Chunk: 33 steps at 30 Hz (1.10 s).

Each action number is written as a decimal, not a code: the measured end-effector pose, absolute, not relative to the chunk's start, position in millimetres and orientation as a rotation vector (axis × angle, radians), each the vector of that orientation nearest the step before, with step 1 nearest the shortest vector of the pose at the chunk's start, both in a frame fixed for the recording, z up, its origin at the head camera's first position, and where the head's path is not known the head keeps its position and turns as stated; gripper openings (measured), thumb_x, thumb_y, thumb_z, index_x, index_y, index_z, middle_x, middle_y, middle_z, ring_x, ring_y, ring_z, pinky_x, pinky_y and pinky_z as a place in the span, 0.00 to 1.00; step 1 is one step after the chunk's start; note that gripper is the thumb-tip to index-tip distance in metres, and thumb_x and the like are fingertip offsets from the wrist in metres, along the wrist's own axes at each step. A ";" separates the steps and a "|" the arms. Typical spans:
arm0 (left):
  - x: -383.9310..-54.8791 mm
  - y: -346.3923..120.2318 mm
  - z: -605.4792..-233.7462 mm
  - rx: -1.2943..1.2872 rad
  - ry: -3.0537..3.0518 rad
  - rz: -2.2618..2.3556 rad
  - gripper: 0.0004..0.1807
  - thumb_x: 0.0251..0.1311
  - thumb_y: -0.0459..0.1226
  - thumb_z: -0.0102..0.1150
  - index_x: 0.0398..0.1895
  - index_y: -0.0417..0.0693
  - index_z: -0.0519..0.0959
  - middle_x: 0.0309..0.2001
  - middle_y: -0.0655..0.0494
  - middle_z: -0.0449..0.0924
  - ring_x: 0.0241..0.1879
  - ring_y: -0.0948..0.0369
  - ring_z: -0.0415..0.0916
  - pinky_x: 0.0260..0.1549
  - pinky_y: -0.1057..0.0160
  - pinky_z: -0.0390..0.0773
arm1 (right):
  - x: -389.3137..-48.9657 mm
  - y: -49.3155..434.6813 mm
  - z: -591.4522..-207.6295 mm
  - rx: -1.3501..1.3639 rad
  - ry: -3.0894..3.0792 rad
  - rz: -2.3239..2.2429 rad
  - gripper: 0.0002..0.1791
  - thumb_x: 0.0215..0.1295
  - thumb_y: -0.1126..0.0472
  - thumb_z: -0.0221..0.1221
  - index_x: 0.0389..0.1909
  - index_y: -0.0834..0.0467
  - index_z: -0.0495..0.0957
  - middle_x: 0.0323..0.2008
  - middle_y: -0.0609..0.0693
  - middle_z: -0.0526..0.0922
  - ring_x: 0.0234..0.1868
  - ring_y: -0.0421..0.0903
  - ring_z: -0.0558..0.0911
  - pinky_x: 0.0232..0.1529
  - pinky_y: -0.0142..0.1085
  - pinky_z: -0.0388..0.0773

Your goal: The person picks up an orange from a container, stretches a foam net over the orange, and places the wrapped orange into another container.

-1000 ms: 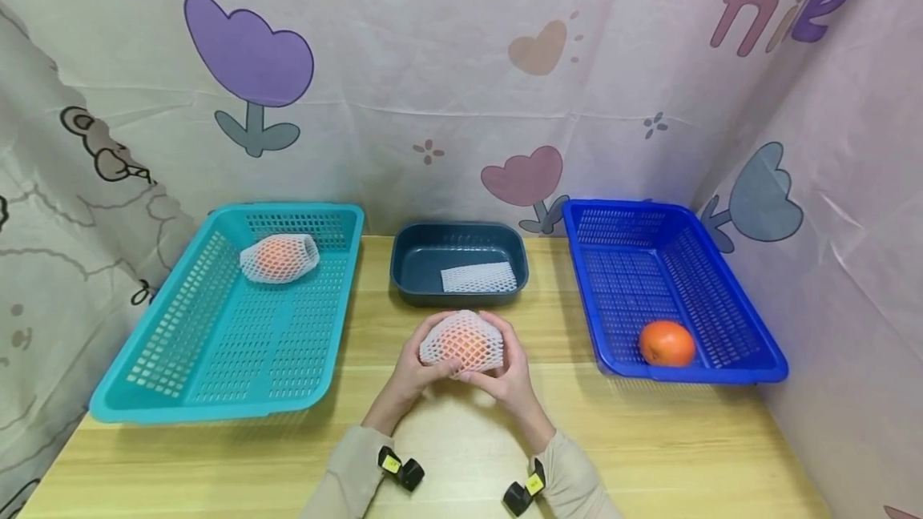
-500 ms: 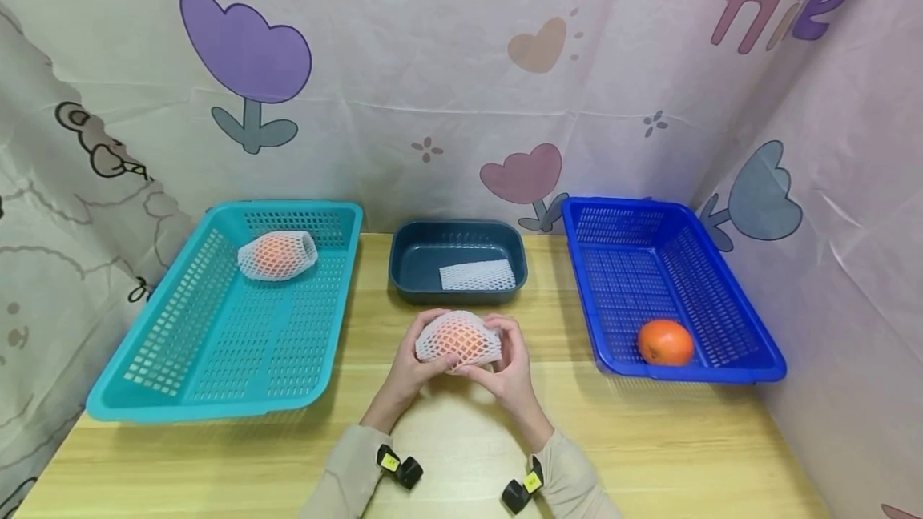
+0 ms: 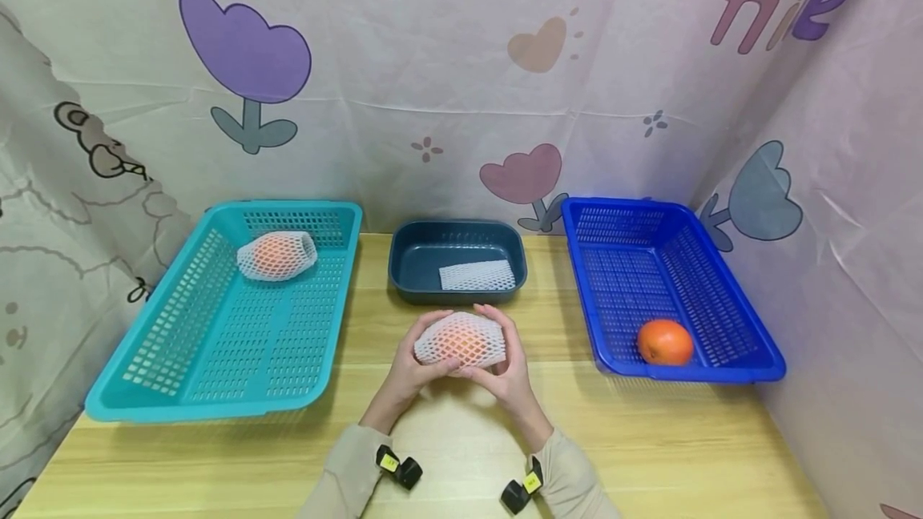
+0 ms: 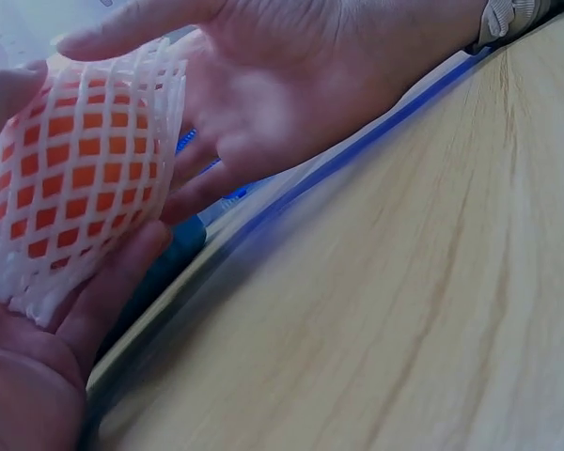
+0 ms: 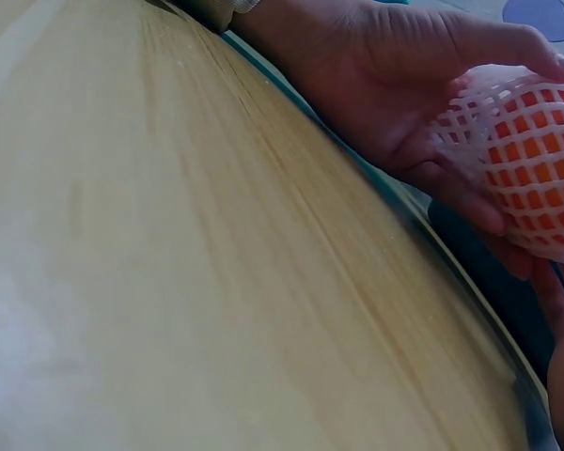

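Both hands hold an orange in a white foam net sleeve [image 3: 460, 340] over the middle of the table. My left hand [image 3: 405, 371] grips its left end, thumb in front and fingers behind. On the other end, my right hand [image 3: 513, 375] holds the sleeve the same way, the two thumb tips close together. The left wrist view shows the orange skin through the net [image 4: 80, 174], which narrows near my left palm. In the right wrist view the sleeve [image 5: 536, 169] is partly cut off by the frame edge.
A turquoise basket [image 3: 339, 319] at left holds another sleeved orange [image 3: 277, 256]. Behind the hands, a dark teal tray [image 3: 418, 296] contains a flat foam net sleeve [image 3: 477, 275]. The blue basket [image 3: 587, 303] at right holds a bare orange [image 3: 665, 342]. A patterned curtain [image 3: 404, 46] stands behind.
My right fingers have shifted along the back of the sleeve, and its right end now reaches further into the right hand. The left hand has hardly moved.
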<state>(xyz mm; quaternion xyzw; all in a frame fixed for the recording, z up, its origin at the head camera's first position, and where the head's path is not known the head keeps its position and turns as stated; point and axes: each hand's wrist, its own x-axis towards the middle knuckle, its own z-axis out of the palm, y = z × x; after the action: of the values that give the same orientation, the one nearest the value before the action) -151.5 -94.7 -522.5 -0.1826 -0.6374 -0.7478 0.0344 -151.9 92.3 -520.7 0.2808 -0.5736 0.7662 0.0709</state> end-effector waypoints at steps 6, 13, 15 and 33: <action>-150.9 -95.2 -521.2 -0.574 -1.919 -2.293 0.36 0.52 0.25 0.70 0.67 0.37 0.70 0.64 0.43 0.73 0.56 0.57 0.74 0.53 0.64 0.76 | -151.5 94.2 -520.2 0.756 -1.806 2.290 0.46 0.49 0.74 0.69 0.70 0.66 0.59 0.66 0.68 0.64 0.61 0.51 0.72 0.59 0.39 0.75; -149.2 -94.9 -519.8 -0.499 -1.871 -2.367 0.33 0.54 0.27 0.70 0.66 0.36 0.72 0.65 0.44 0.72 0.57 0.58 0.75 0.54 0.63 0.77 | -152.0 95.2 -519.7 0.715 -1.828 2.313 0.41 0.51 0.74 0.68 0.67 0.68 0.63 0.62 0.68 0.67 0.57 0.49 0.75 0.56 0.38 0.78; -149.6 -94.6 -520.4 -0.503 -1.881 -2.360 0.34 0.54 0.26 0.70 0.67 0.37 0.71 0.65 0.44 0.72 0.56 0.57 0.75 0.53 0.63 0.78 | -151.7 95.2 -519.6 0.706 -1.828 2.312 0.40 0.51 0.75 0.68 0.67 0.68 0.63 0.62 0.68 0.68 0.57 0.49 0.75 0.56 0.38 0.78; -147.7 -89.5 -480.6 -0.382 -2.008 -2.379 0.38 0.52 0.28 0.71 0.67 0.48 0.69 0.61 0.47 0.71 0.53 0.54 0.73 0.49 0.62 0.78 | -156.5 95.9 -489.6 0.647 -1.831 2.354 0.39 0.49 0.77 0.70 0.64 0.68 0.66 0.59 0.61 0.72 0.54 0.48 0.77 0.50 0.37 0.81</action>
<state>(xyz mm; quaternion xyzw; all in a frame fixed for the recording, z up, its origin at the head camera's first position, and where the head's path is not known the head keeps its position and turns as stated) -147.7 -89.5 -480.6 -0.1218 -0.6401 -0.7585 0.0024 -156.5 95.9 -489.6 0.2117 -0.5995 0.7705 0.0449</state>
